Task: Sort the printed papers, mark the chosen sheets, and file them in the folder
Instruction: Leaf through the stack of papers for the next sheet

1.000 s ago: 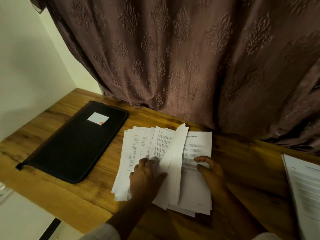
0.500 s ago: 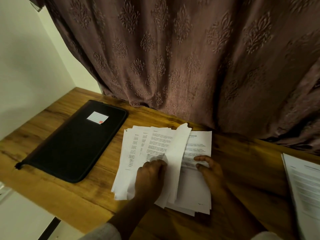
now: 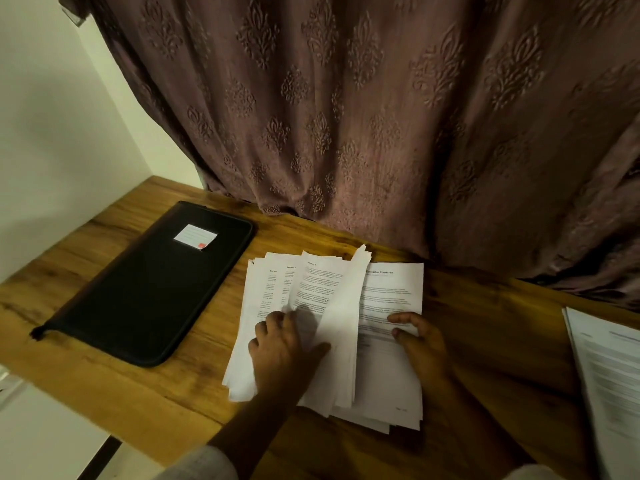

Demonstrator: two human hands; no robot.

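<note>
A fanned stack of printed papers [image 3: 388, 382] lies in the middle of the wooden table [image 3: 173, 403]. My left hand [image 3: 280, 351] holds a few turned sheets, which curve up on edge between the left and right parts of the stack. On the right, my right hand [image 3: 420, 341] rests with its fingertips on the top sheet, which carries a printed heading. A black zipped folder [image 3: 149, 289] with a white label lies shut to the left of the papers.
A second pile of printed sheets [image 3: 613, 375] lies at the table's right edge. A brown patterned curtain [image 3: 381, 116] hangs behind the table, touching its back edge. A pale wall stands to the left.
My left hand has slid a little over the left sheets, and the lifted sheets have shifted slightly. My right hand and the folder have stayed put.
</note>
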